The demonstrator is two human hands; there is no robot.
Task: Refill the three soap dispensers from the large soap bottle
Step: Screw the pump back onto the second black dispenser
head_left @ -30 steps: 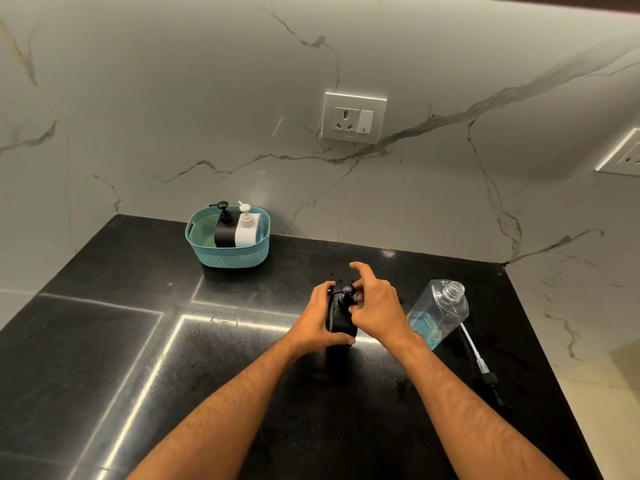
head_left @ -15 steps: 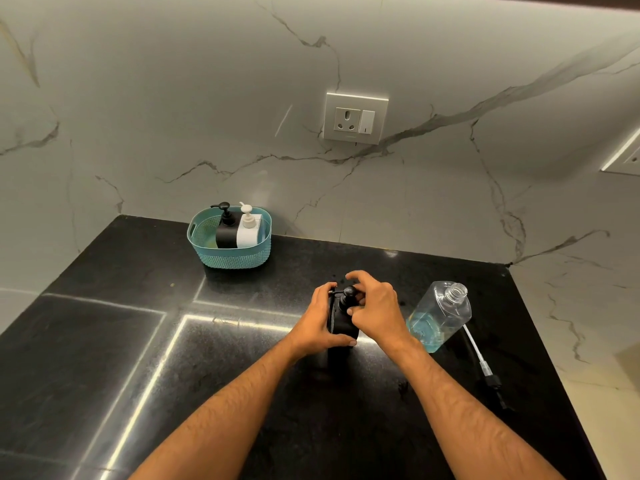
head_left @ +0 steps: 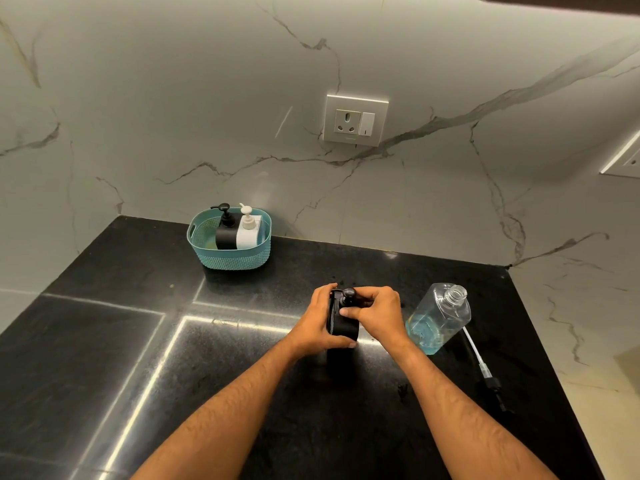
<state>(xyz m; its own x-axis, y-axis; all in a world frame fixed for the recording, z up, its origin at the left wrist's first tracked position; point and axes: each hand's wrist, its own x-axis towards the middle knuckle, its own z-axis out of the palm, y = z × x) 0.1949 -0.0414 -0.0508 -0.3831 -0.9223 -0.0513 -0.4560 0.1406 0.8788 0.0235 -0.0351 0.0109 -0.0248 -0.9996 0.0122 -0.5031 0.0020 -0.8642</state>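
Fingers of right hand [head_left: 375, 311] pinched pump cap atop black dispenser [head_left: 343, 329], left hand [head_left: 317, 322] gripping body; risked tipping open soap bottle [head_left: 440, 318] at 3 o'clock.

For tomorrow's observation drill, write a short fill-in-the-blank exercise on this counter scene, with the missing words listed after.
1. The basket holds ____ dispensers.
2. The large soap bottle stands to the right of the hands with its cap ____.
3. The left hand grips the body of a ____ dispenser while the right hand works its pump.
4. The liquid in the large bottle is ____.

Missing words: two; off; black; blue
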